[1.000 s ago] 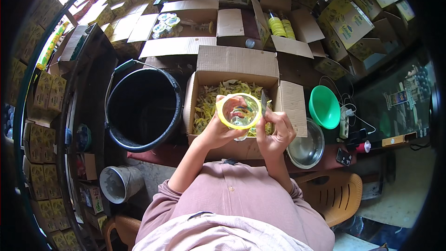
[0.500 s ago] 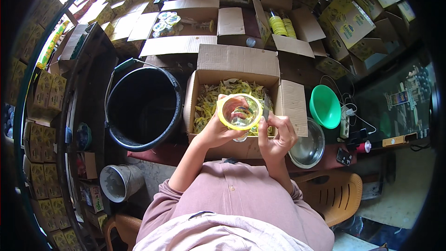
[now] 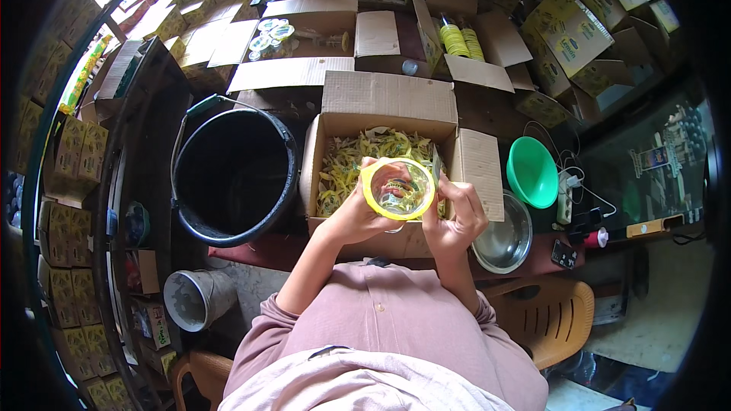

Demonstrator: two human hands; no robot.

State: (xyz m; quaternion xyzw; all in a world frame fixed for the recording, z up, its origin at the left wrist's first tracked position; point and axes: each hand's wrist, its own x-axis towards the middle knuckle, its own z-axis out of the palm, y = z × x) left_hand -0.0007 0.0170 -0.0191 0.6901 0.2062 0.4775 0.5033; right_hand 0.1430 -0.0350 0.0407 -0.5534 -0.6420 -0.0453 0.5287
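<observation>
Near the middle of the frame the person holds a small clear jar with a yellow rim (image 3: 397,189) up over an open cardboard box (image 3: 390,99). The left hand (image 3: 356,215) wraps the jar from the lower left, its grip closed on the jar's side. The right hand (image 3: 457,217) comes in from the right, fingers curled against the yellow rim; its grip is narrow, touching the jar, though whether it pinches something small there is too fine to tell. The jar's mouth faces up toward the camera.

The box beneath is filled with a loose heap of yellow and white wrappers or labels (image 3: 346,171), showing to the left of the jar and behind it. Its flaps are folded out, one at the right edge just beside the right hand.

Left of the box stands a large black bucket (image 3: 232,175) with a handle, dark inside. To the lower left of that sits a grey upturned pail (image 3: 194,298). At the right, just beside the box, a shiny steel bowl (image 3: 504,236) rests on the table (image 3: 251,251), and above it a green plastic funnel (image 3: 533,171). Higher in the frame another open box holds stacks of yellow lids (image 3: 461,39), and further cartons (image 3: 579,23) crowd the upper edge and the right. A brown plastic chair (image 3: 548,316) shows at the lower right.
</observation>
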